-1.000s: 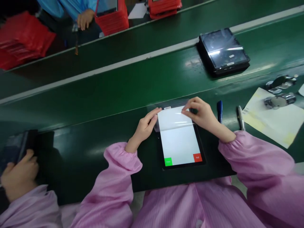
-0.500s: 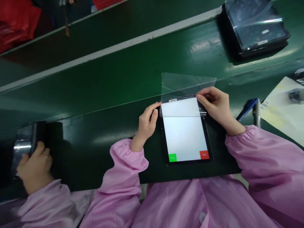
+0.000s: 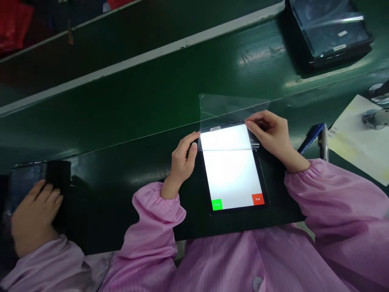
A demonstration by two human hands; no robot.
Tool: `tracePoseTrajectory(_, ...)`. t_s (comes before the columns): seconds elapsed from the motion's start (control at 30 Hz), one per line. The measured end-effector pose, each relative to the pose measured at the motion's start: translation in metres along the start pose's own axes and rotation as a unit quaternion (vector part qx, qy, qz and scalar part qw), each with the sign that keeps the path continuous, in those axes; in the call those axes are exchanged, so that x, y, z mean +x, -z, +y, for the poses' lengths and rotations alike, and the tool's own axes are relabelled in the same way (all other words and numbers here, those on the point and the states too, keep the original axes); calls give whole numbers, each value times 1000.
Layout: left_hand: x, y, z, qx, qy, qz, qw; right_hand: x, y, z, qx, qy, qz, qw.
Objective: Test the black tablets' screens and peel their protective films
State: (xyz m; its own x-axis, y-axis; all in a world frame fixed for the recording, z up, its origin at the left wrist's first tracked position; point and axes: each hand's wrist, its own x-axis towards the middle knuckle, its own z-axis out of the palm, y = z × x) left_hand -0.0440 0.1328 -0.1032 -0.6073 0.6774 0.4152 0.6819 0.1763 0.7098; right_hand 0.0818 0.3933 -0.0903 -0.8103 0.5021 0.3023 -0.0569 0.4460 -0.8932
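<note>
A tablet (image 3: 232,174) lies on the green bench with its screen lit white, a green "Pass" box at lower left and a red "Fail" box at lower right. Across its top end rests a clear protective film (image 3: 231,106), reaching past the far edge. My right hand (image 3: 272,136) pinches the film near the tablet's upper right corner, thumb against forefinger. At the upper left corner, my left hand (image 3: 183,160) touches the edge with its forefinger. Its thumb stands apart from the fingers, and nothing shows between them.
A stack of dark tablets (image 3: 331,32) sits at the back right. Right of my right hand are a blue pen (image 3: 313,137) and a pale paper sheet (image 3: 358,138) with a metal-capped object on it. At far left, a co-worker's hand (image 3: 36,215) rests on a dark device (image 3: 26,178).
The view has shifted slightly, so the bench things sit a little further left. My hands keep their places on the film and tablet. The co-worker's hand has shifted over its device.
</note>
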Motion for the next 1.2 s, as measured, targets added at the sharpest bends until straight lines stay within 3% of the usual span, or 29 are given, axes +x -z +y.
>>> tracePoseTrajectory(0.13, 4, -4, 3, -66, 4, 13, 998, -1, -3, 1, -31, 24, 14, 999)
tracePoseTrajectory(0.33, 23, -17, 38, -199, 57, 122, 971, 1, 4, -18, -147, 117, 20, 982)
tracePoseTrajectory(0.4, 22, -13, 46, -240, 53, 133, 960, 1, 15, -31, -159, 93, -23, 983)
tracePoseTrajectory(0.47, 11, -2, 49, -250, 54, 137, 957, -3, 27, -42, -125, 4, -131, 983)
tracePoseTrajectory(0.53, -8, 10, 50, -230, 18, 79, 970, -8, 36, -49, -67, -97, -230, 966)
tracePoseTrajectory(0.6, -30, 21, 50, -174, -70, -43, 981, -15, 38, -51, -40, -145, -260, 954)
tracePoseTrajectory(0.63, -40, 25, 50, -130, -114, -106, 979, -19, 35, -52, -49, -137, -258, 955)
tracePoseTrajectory(0.7, -54, 28, 54, -34, -166, -180, 969, -29, 24, -55, -108, -54, -235, 964)
tracePoseTrajectory(0.77, -62, 30, 62, 47, -172, -183, 967, -43, 9, -64, -178, 105, -208, 956)
tracePoseTrajectory(0.83, -65, 31, 75, 84, -190, -165, 964, -63, -4, -78, -202, 276, -212, 916)
tracePoseTrajectory(0.9, -72, 34, 90, 80, -213, -153, 962, -87, -8, -92, -178, 380, -245, 874)
tracePoseTrajectory(0.97, -87, 35, 101, 67, -218, -173, 958, -109, -4, -100, -156, 407, -260, 861)
tracePoseTrajectory(1.03, -108, 32, 107, 58, -220, -212, 951, -124, 6, -100, -161, 395, -253, 868)
tracePoseTrajectory(1.1, -129, 25, 107, 45, -230, -237, 943, -128, 16, -94, -181, 370, -249, 876)
tracePoseTrajectory(1.2, -143, 16, 104, 7, -227, -219, 949, -123, 29, -84, -199, 340, -252, 884)
